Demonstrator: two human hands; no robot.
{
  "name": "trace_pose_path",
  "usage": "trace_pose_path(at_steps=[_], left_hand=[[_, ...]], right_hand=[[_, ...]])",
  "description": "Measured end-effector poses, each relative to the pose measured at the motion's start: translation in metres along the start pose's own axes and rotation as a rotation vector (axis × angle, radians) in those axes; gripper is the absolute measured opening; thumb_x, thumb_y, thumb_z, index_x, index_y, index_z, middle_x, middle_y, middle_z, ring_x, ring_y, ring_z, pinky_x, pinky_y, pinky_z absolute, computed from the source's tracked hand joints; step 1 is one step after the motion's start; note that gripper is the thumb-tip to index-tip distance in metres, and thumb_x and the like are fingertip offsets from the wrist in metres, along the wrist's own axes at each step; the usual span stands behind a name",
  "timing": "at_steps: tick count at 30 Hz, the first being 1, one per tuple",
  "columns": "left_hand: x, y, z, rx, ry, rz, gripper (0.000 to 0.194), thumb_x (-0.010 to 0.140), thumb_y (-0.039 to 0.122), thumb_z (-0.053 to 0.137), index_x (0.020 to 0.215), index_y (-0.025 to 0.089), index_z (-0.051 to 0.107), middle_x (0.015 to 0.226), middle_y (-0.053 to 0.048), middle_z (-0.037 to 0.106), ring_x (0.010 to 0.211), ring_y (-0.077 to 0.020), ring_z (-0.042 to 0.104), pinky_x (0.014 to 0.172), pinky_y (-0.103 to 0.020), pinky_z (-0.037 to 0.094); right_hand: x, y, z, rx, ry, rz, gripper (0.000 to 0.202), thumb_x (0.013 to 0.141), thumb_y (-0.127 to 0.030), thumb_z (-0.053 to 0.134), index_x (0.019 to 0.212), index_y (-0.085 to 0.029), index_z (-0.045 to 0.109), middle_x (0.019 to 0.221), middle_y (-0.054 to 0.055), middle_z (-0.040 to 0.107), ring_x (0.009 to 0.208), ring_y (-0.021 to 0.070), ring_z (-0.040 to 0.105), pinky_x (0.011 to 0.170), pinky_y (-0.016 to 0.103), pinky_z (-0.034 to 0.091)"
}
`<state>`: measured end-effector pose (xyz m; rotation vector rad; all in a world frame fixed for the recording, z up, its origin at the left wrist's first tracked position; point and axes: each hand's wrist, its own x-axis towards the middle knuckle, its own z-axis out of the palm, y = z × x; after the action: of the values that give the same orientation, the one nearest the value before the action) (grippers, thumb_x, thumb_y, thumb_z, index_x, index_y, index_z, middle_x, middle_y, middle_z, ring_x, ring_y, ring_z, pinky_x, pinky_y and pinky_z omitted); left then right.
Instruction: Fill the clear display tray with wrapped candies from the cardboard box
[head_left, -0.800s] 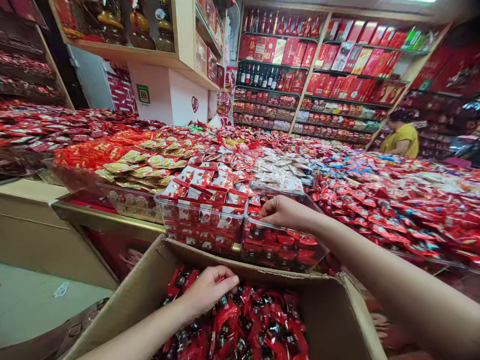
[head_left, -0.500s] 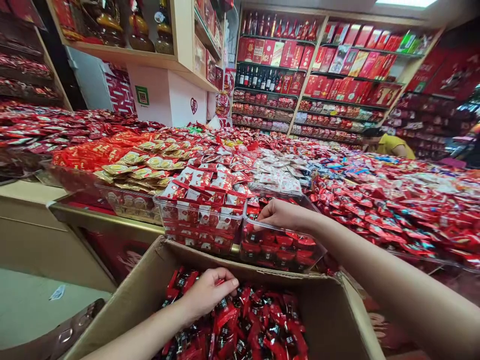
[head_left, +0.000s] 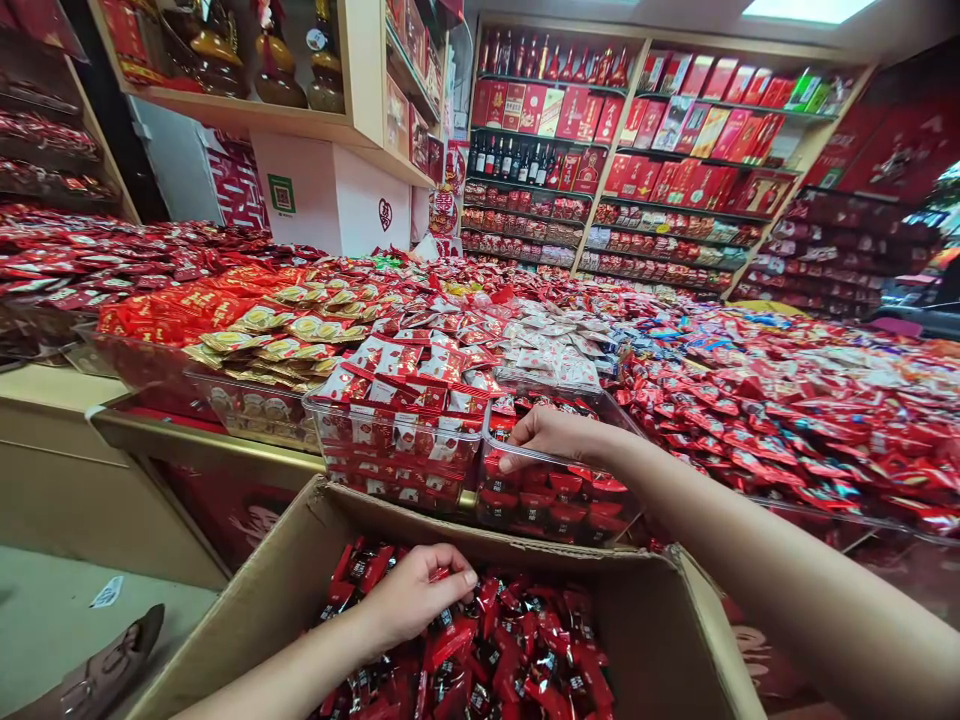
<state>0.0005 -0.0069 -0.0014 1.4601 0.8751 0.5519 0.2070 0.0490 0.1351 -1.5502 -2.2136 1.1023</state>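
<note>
An open cardboard box [head_left: 645, 600] holds many red and black wrapped candies [head_left: 525, 650]. Inside it, my left hand [head_left: 420, 592] rests on the candies with its fingers curled together; whatever they pinch is too hidden to name. My right hand [head_left: 551, 437] reaches into a clear plastic bin [head_left: 555, 470] behind the box, fingers bent down at its front left, over rows of the same red and black packets [head_left: 536, 505]. What its fingertips hold, if anything, cannot be made out.
Left of that bin stands another clear bin [head_left: 397, 440] of red and white packets. Gold packets [head_left: 300, 335] lie farther left, white ones [head_left: 555, 345] behind. Piles of red candies [head_left: 750, 420] spread right. Shelves [head_left: 600, 190] with bottles and boxes line the back.
My right hand has shifted slightly left and down at the bin's front. My left hand has barely moved. The person in yellow at the back right has sunk mostly out of sight.
</note>
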Motion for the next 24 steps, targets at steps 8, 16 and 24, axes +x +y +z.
trace_pose_path(at_steps=[8, 16, 24], left_hand=[[-0.006, 0.006, -0.004, -0.113, -0.122, -0.067, 0.031, 0.057, 0.008, 0.04, 0.082, 0.014, 0.057, 0.073, -0.001, 0.063, 0.071, -0.0144, 0.054, 0.065, -0.025, 0.036], [-0.016, 0.028, -0.001, -0.26, -0.137, 0.027, 0.04, 0.057, 0.002, 0.06, 0.093, 0.017, 0.051, 0.093, -0.002, 0.06, 0.08, -0.012, 0.054, 0.069, -0.022, 0.039], [-0.027, 0.047, 0.001, -0.47, -0.015, 0.141, 0.046, 0.067, 0.013, 0.067, 0.106, 0.02, 0.044, 0.102, -0.007, 0.062, 0.091, -0.0165, 0.057, 0.081, -0.027, 0.042]], right_hand=[[-0.002, 0.002, 0.002, 0.054, 0.003, -0.044, 0.033, 0.058, -0.047, 0.065, 0.064, -0.015, 0.063, 0.052, -0.004, 0.051, 0.049, 0.0076, 0.038, 0.046, 0.021, 0.027], [-0.004, -0.002, -0.001, -0.035, 0.325, -0.162, 0.03, 0.072, -0.044, 0.052, 0.064, -0.015, 0.055, 0.052, -0.004, 0.043, 0.048, 0.0078, 0.034, 0.045, 0.022, 0.026], [-0.069, -0.02, 0.069, -0.217, 0.704, -0.468, 0.019, 0.079, -0.031, 0.048, 0.068, -0.018, 0.056, 0.061, 0.002, 0.054, 0.056, 0.0117, 0.047, 0.054, 0.025, 0.036]])
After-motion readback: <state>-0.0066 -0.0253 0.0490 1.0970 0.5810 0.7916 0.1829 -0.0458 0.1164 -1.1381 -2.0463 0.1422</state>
